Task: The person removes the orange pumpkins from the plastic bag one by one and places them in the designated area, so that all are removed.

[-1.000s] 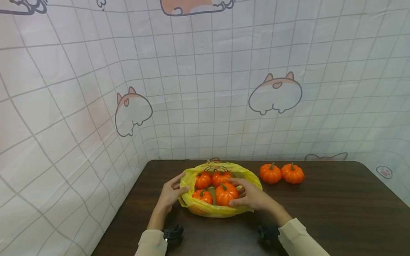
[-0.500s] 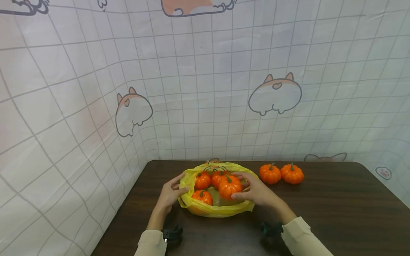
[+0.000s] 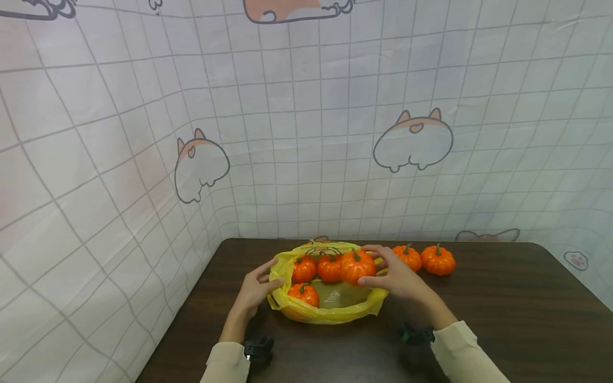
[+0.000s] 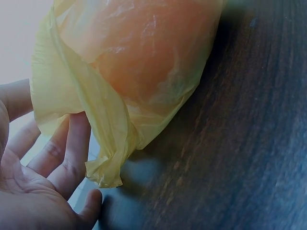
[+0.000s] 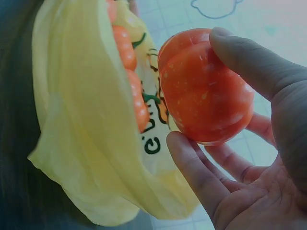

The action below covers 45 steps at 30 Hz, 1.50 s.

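My right hand [image 3: 399, 276] grips a small orange pumpkin [image 3: 357, 267] with a green stem, fingers and thumb around its right side. It is raised above the right part of a yellow plastic bag [image 3: 330, 317]. The right wrist view shows this pumpkin [image 5: 206, 91] apart from the bag [image 5: 81, 120]. At the bag's left rim, my left hand [image 3: 254, 292] holds the plastic between thumb and fingers; in the left wrist view some fingertips are hidden behind the bag [image 4: 103, 115]. Inside the bag sit three more pumpkins, one [image 3: 304, 294] at the front left.
Two pumpkins stand on the dark wooden table [image 3: 503, 303] right of the bag: one [image 3: 408, 258] partly behind my right hand, the other [image 3: 438, 259] beside it. A white gridded cloth [image 3: 306, 133] with cartoon corgis hangs behind and to the left.
My right hand has lifted the pumpkin from the bag's front and carried it up and to the right. The left hand and the other pumpkins have stayed put.
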{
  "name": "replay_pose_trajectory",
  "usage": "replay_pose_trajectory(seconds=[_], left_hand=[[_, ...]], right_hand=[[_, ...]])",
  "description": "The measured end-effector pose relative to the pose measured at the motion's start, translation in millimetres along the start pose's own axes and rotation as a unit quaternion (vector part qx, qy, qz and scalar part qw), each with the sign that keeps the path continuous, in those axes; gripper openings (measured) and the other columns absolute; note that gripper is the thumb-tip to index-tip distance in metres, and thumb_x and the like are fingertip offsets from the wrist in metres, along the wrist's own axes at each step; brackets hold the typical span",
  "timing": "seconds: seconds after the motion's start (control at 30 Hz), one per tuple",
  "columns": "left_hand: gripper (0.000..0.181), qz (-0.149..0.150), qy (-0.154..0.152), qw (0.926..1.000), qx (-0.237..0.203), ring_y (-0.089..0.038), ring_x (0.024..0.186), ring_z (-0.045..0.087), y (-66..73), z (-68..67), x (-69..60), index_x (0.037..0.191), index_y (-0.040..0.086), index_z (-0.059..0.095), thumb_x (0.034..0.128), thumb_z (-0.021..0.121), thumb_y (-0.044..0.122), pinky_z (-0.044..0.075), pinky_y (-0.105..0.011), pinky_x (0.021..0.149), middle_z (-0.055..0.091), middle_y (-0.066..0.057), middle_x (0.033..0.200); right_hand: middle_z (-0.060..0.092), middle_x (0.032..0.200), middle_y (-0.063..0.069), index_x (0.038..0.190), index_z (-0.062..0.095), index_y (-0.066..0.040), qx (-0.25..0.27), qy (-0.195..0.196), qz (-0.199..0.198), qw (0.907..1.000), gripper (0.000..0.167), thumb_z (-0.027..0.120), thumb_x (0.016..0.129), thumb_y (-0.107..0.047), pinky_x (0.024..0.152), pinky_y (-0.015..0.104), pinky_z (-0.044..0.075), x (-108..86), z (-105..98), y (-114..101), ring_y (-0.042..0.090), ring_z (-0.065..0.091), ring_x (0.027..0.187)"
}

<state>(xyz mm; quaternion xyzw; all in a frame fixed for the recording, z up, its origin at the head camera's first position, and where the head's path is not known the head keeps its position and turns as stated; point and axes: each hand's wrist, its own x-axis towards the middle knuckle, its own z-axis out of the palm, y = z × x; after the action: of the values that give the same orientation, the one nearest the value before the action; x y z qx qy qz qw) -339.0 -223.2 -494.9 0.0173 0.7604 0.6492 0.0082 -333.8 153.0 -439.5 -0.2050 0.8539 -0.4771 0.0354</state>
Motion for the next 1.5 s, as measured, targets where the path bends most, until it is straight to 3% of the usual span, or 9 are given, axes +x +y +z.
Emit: replay_pose_trajectory(seconds=[0.37,0.67,0.87,1.07,1.5], left_hand=[[0.064,-0.007,-0.006,0.9999,-0.011,-0.02,0.094,0.073,0.0,2.2,3.2,0.152,0.022,0.052,0.0929,0.075,0.011,0.062,-0.037,0.08,0.071,-0.02,0.123],[0.065,-0.011,-0.008,0.9998,-0.017,-0.021,0.095,0.073,-0.3,2.2,4.5,0.152,0.022,0.051,0.0929,0.074,0.01,0.062,-0.037,0.08,0.071,-0.021,0.124],[0.063,-0.012,0.006,0.9998,-0.014,-0.018,0.09,0.071,-0.8,-1.4,3.7,0.15,0.022,0.055,0.0919,0.076,0.011,0.061,-0.033,0.076,0.073,-0.017,0.112],[0.064,-0.013,0.004,0.9997,-0.019,-0.017,0.088,0.07,-1.2,-3.4,4.0,0.15,0.023,0.055,0.0913,0.076,0.009,0.06,-0.032,0.076,0.074,-0.013,0.103],[0.064,-0.01,0.002,0.9998,-0.017,-0.018,0.086,0.072,-2.3,-2.9,4.0,0.15,0.023,0.054,0.0911,0.076,0.008,0.061,-0.033,0.077,0.075,-0.011,0.097]], right_hand=[[0.039,0.151,0.019,0.153,0.043,-0.022,-0.028,0.035,0.003,0.999,0.079,0.08,0.087,-0.044,0.098,0.052,0.052,-5.1,-24,7,0.04,0.05,0.127],[0.036,0.15,0.023,0.154,0.042,-0.021,-0.029,0.058,0.003,0.9979,0.078,0.08,0.089,-0.042,0.09,0.049,0.056,-7.7,-42,14,0.042,0.051,0.124],[0.039,0.15,0.027,0.157,0.039,-0.016,-0.017,0.069,-0.007,0.9974,0.079,0.078,0.091,-0.035,0.09,0.05,0.057,-10.3,-54,17,0.045,0.054,0.124],[0.042,0.151,0.027,0.159,0.036,-0.015,-0.027,0.086,0.011,0.9959,0.082,0.078,0.092,-0.037,0.086,0.05,0.058,-13.7,-70,16,0.046,0.054,0.125],[0.037,0.153,0.03,0.161,0.031,-0.016,-0.045,0.112,0.026,0.9924,0.083,0.074,0.094,-0.042,0.096,0.066,0.049,-24.9,-98,27,0.051,0.048,0.13]])
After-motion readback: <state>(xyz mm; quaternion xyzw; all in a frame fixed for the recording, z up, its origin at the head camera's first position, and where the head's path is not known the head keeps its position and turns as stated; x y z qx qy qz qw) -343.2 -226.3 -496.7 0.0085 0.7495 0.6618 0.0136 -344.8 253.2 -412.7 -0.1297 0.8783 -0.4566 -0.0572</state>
